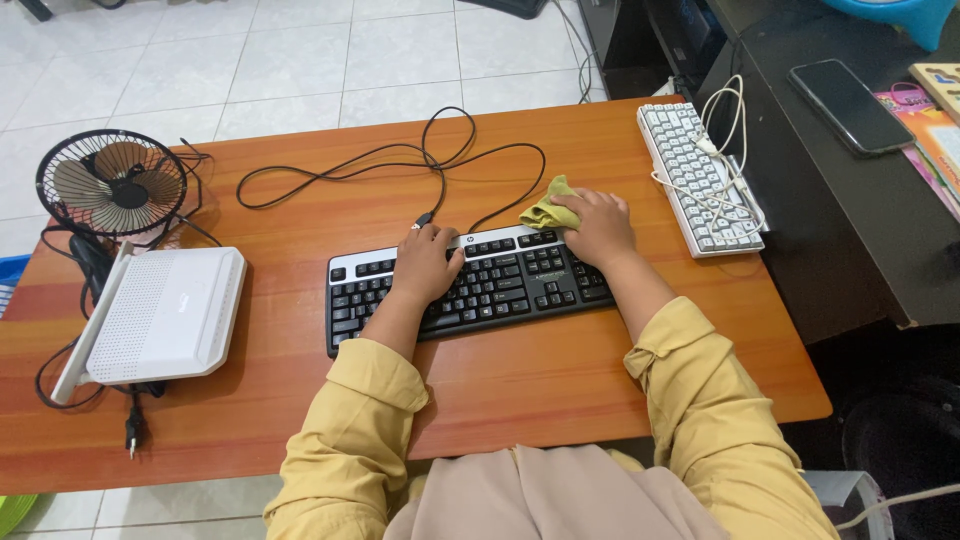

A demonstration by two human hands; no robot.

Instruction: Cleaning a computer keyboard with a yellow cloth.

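A black keyboard [500, 290] with a silver top strip lies across the middle of the wooden table [560, 380]. My left hand [425, 262] rests flat on its upper middle keys, fingers reaching the top edge where the black cable [400, 160] leaves. My right hand [598, 225] sits at the keyboard's upper right corner, pressing a crumpled yellow-green cloth [548, 210] against the table and keyboard edge. Both arms wear mustard-yellow sleeves.
A white keyboard [690, 175] with a coiled white cable lies at the right edge. A white router [165, 315] and a small black desk fan [112, 185] stand at the left. A phone [848, 105] lies on a dark desk to the right.
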